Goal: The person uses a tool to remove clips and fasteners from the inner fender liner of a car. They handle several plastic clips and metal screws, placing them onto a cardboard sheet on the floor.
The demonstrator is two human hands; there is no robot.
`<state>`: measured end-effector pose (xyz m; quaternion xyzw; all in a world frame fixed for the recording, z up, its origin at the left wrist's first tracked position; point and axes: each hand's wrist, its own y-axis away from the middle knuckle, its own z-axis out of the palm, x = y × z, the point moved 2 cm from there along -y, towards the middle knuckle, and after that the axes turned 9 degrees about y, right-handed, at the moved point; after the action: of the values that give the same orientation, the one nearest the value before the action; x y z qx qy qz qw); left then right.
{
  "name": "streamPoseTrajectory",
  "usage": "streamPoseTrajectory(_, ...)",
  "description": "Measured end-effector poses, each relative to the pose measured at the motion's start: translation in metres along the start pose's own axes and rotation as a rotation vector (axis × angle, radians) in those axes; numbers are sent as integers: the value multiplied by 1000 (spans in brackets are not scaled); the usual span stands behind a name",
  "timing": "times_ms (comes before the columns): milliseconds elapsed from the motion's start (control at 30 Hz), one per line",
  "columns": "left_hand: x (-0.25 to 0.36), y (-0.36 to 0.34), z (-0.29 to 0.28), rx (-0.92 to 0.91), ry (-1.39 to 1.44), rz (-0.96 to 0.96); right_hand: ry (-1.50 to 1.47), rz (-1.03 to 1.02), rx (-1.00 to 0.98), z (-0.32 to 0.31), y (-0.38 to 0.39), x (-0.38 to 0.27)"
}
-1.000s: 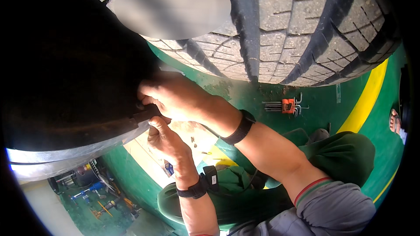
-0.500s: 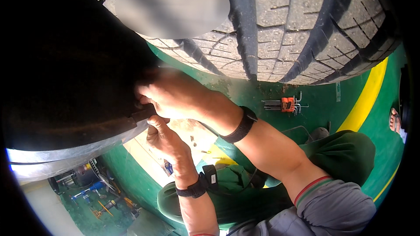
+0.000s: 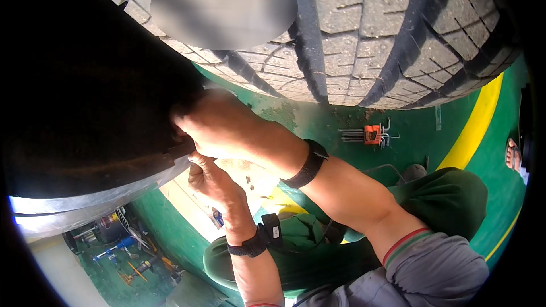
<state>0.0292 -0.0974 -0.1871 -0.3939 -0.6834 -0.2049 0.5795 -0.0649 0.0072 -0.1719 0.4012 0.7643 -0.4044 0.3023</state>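
Right hand (image 3: 219, 128) presses on the dark tyre sidewall (image 3: 96, 136), fingers curled at its lower rim. Left hand (image 3: 210, 182) just below, fingertips touching that rim; grasp cannot be told.

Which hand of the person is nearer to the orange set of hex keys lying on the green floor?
The right hand. It grips the dark edge beside the tyre, with the hex key set off to its right. The left hand sits lower and slightly further left.

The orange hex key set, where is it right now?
In the head view the orange hex key set lies on the green floor, right of centre, just below the tyre tread and left of the yellow floor stripe.
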Motion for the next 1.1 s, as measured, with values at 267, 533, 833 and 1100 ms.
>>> streamPoseTrajectory(267, -4, -1, 1, 32, 10, 33, -64, 76, -181, -12, 2, -7)
streamPoseTrajectory(533, -5, -2, 0, 23, 20, 41, -248, 306, -124, -15, -7, -10)
streamPoseTrajectory(833, -2, 1, 7, -30, 90, 15, -1085, 638, -364, -13, -2, -4)
streamPoseTrajectory(1100, -9, 0, -3, -96, 76, 8, -995, 539, -250, -12, 9, 1)
